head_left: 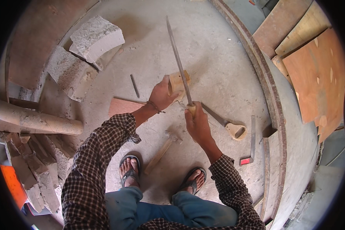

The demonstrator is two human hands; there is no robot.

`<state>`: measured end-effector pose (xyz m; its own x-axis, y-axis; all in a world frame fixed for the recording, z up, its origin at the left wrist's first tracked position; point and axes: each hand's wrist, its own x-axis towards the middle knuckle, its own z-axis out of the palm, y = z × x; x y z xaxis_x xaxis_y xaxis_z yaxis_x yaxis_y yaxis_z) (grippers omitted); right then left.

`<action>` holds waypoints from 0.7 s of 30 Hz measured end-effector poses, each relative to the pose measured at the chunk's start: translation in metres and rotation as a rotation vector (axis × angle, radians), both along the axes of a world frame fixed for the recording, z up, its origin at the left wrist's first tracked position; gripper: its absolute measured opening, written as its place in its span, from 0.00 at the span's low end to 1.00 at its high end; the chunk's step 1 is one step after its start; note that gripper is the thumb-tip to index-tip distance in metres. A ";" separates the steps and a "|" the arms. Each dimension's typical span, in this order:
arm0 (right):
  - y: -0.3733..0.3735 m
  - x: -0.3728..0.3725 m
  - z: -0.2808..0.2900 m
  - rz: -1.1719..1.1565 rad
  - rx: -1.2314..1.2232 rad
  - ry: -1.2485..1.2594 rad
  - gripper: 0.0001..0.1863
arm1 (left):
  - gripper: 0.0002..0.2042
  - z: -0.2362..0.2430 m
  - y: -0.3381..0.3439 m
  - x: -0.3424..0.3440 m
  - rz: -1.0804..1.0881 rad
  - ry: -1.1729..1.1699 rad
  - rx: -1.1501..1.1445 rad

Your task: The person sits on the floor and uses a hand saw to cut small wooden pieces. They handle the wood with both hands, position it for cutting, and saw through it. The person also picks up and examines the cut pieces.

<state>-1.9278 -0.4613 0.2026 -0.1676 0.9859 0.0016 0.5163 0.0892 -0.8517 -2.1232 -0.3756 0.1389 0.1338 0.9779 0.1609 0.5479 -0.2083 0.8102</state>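
My right hand (198, 124) is closed round the wooden handle of a long, narrow steel file (176, 53), whose blade points up and away from me. The file crosses over a small pale wooden block (175, 81). My left hand (162, 96) grips this block from its left side, above the floor. Just right of my right hand lies a handsaw (235, 130) with a light wooden handle, part of its blade hidden behind the hand. A flat reddish board (120, 106) lies partly under my left forearm.
A hammer (159, 156) rests between my sandalled feet. Right of it lies a try square (253, 140) with a red part. A dark thin bar (134, 86) is at far left of my hands. Broken concrete blocks (96, 38), a long beam (266, 76) and plywood sheets (314, 76) flank the floor.
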 end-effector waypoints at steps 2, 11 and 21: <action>0.001 -0.001 -0.008 -0.024 -0.006 0.029 0.15 | 0.31 0.003 -0.001 0.006 -0.013 -0.021 0.002; 0.000 -0.005 0.072 -0.044 0.142 0.010 0.16 | 0.34 0.093 0.006 -0.001 -0.016 0.072 -0.019; 0.047 -0.028 -0.010 -0.030 0.047 -0.094 0.16 | 0.36 -0.027 0.040 -0.027 -0.080 0.088 -0.183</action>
